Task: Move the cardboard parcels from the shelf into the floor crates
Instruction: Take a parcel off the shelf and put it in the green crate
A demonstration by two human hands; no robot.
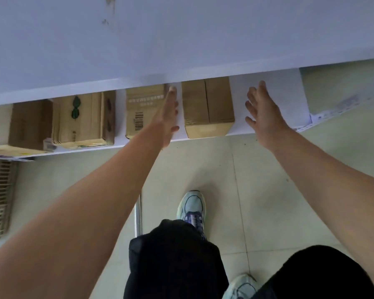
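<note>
White shelf carries four cardboard parcels; the plain parcel sits between the open, empty left hand and right hand. Uneven squeeze could tip it off the edge, missing the slatted crate.

Floor: pale square tiles, thin grout lines | Shelving: white upper board overhanging white lower shelf | Metal post: upright, on the floor below the shelf | Light: soft, even, bluish on white surfaces
</note>
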